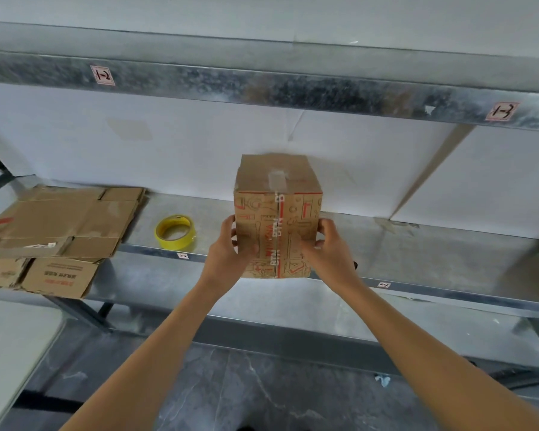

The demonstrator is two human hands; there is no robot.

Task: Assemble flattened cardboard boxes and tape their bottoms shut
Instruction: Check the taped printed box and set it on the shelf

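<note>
A: Cardboard, brown with red and white print: the assembled box (277,213) is standing at the front edge of the metal shelf (417,253), and both hands are clamping it!

B: Yes, the left hand (227,253) is gripping its left side and the right hand (330,253) is gripping its right side, fingers curling round the edges.

A: A strip of clear tape (277,179) is running across the seam on the face that is pointing up and away.

B: Whether the box is resting on the shelf or hanging just over it, I am not managing to tell.

A: Left of it, the yellow tape roll (175,232) is lying flat on the shelf, apart from the hands.

B: And further left, the flattened boxes (59,225) are lying in a pile, overhanging the shelf's front edge.
</note>
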